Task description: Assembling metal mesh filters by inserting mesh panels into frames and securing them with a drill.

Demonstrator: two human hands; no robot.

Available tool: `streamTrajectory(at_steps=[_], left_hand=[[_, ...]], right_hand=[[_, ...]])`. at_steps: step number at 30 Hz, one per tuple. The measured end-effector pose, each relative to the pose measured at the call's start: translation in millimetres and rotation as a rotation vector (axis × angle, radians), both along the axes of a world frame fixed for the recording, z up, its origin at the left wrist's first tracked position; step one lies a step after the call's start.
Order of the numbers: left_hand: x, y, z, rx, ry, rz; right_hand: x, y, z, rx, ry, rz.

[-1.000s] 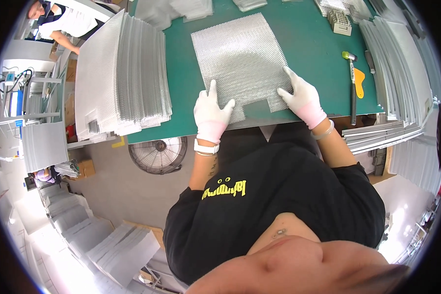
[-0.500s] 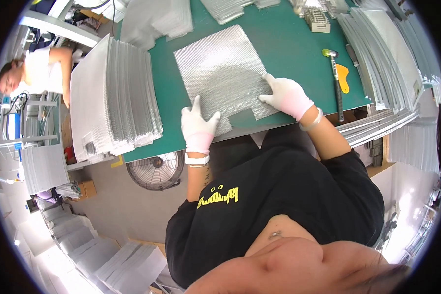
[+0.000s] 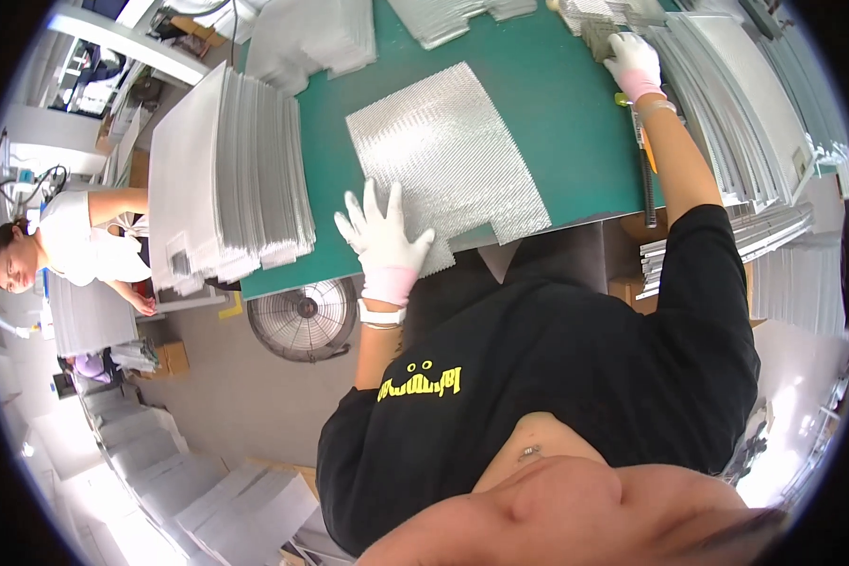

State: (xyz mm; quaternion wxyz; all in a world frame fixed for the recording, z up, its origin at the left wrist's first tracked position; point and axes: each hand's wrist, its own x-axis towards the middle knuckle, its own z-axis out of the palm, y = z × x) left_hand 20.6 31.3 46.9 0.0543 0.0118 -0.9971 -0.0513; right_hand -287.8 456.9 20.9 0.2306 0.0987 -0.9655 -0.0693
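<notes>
A silvery mesh sheet (image 3: 443, 141) with a notch in its near edge lies flat on the green table (image 3: 575, 170). My left hand (image 3: 387, 236), in a white glove with a pink cuff, rests on its near left corner with the fingers spread. At the back right, my right hand (image 3: 634, 68), gloved alike, reaches to a small slotted block (image 3: 602, 38) beside some thin mesh pieces. Its fingers are bent and drawn together against the block, and what they hold, if anything, is hidden. Below that forearm lies a hammer (image 3: 647, 179), partly covered by the arm.
A tall stack of mesh sheets (image 3: 255, 179) stands on the left, with more stacks (image 3: 321, 38) at the back. Framed panels (image 3: 726, 113) lean on the right. A floor fan (image 3: 304, 316) stands below the table's edge. Another person (image 3: 75, 236) is at the far left.
My right hand has left the sheet's right edge and moved up to the slotted block. The sheet has shifted slightly right and nearer. My left hand has spread its fingers on it.
</notes>
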Motion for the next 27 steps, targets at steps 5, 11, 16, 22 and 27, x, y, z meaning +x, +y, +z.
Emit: streamTrajectory(at_steps=[5,11,16,22,27], left_hand=[[45.1,19.8,-18.3,1.075,0.098,-0.302],[91.3,57.8,-69.2,2.072,-0.472,-0.056],[114.8,27.9,-93.6,1.837,-0.573,0.012],[107.4,36.8,-127.3,1.809,-0.224,0.223],[73.1,38.5,-96.1,2.194,-0.255,0.339]], right_hand=[[98.0,-91.3,49.4,-0.454,0.179,0.540],[310.1,-192.9,38.1,-0.623,-0.466,1.192],[336.0,-179.9,-8.5,-1.177,-0.804,0.513],[353.6,-190.8,-85.9,-1.626,-1.361,0.368],[336.4,-196.2,-97.0,-2.152,-1.318,0.192]])
